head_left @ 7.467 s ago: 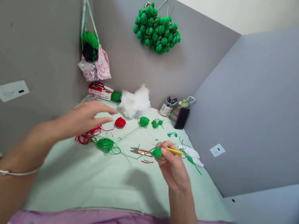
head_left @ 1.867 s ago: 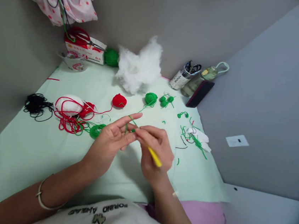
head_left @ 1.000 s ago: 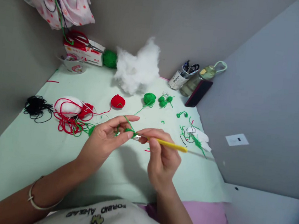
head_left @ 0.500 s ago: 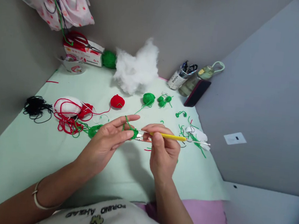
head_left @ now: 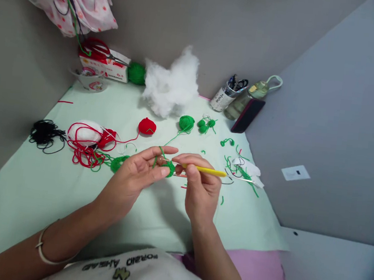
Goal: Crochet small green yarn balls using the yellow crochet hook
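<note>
My left hand (head_left: 133, 170) pinches a small green crochet piece (head_left: 169, 168) between thumb and fingers, and green yarn loops over its raised index finger. That strand runs back to a small green yarn ball (head_left: 186, 123). In my right hand (head_left: 202, 186) is a crochet hook with a yellow handle (head_left: 205, 170), held like a pencil. Its thin metal tip reaches the yarn just above the green piece, while the other metal end points right. Whether the tip sits inside a stitch is too small to tell.
Left lie black yarn (head_left: 45, 134), a white yarn ball (head_left: 85, 134) tangled with red strands, and a red ball (head_left: 147, 127). White stuffing (head_left: 171, 85) sits at the back. A pen cup (head_left: 223, 97), bottle (head_left: 239, 105) and phone (head_left: 248, 116) stand back right, near yarn scraps (head_left: 243, 175).
My right hand has moved slightly left, bringing the hook's tip over to the yarn at my left index finger. More of the green piece shows now.
</note>
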`<state>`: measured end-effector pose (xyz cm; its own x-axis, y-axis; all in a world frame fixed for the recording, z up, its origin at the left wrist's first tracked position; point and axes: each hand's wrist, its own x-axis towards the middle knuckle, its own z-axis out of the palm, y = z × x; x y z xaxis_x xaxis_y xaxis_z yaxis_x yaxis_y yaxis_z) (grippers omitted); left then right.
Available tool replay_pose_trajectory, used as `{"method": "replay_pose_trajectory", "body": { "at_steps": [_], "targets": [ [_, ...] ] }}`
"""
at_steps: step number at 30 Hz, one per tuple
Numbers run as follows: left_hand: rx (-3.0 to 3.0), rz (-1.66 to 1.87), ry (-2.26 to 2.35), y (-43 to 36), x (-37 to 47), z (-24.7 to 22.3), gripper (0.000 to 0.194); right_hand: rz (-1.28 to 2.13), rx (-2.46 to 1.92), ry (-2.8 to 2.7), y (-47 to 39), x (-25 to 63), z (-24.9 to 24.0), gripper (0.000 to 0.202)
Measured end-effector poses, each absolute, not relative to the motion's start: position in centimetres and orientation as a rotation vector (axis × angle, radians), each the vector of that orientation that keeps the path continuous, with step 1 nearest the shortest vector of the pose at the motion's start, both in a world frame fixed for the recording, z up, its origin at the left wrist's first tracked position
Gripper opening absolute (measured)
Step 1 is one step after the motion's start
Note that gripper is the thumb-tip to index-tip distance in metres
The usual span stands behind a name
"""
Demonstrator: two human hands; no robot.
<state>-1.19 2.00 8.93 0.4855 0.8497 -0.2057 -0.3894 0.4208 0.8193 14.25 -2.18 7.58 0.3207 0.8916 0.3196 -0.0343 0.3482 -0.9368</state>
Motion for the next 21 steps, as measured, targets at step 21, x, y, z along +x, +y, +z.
{"method": "replay_pose_trajectory", "body": {
  "at_steps": [21],
  "targets": [
    [0.762,0.873,0.704,1.94,-0.93,8.83,0.041,0.536,-1.012,-1.191,-2.62,13.58,7.06,0.019]
  ]
}}
